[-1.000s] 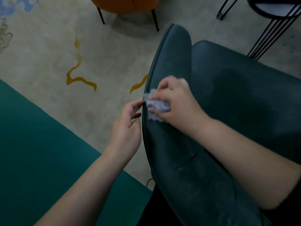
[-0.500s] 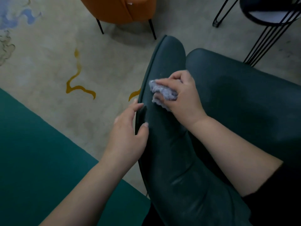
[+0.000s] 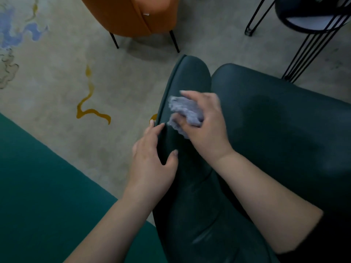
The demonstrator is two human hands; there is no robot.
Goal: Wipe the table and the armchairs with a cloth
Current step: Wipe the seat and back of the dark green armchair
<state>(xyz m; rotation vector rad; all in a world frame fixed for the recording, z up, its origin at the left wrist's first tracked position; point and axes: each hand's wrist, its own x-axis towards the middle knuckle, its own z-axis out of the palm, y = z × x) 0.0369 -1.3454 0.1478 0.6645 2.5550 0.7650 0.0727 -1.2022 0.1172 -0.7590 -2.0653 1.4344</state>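
On the dark green armchair's (image 3: 266,130) left armrest, the right hand (image 3: 207,126) grips the bunched cloth (image 3: 184,111) against the leather. The left hand (image 3: 152,160) rests with loose, spread fingers over the outer edge. Long, firm strokes toward the front end would serve best.

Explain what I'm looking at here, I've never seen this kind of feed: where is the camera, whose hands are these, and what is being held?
The single picture comes from a camera worn on a person's head, looking forward and down, so the two bare arms are the wearer's own. The right hand grips a crumpled grey-lilac cloth and presses it on the armrest of a dark green armchair. The left hand holds nothing; its fingers rest on the armrest's outer edge. Beyond lie a patterned carpet, an orange armchair and a black wire-legged table at top right.
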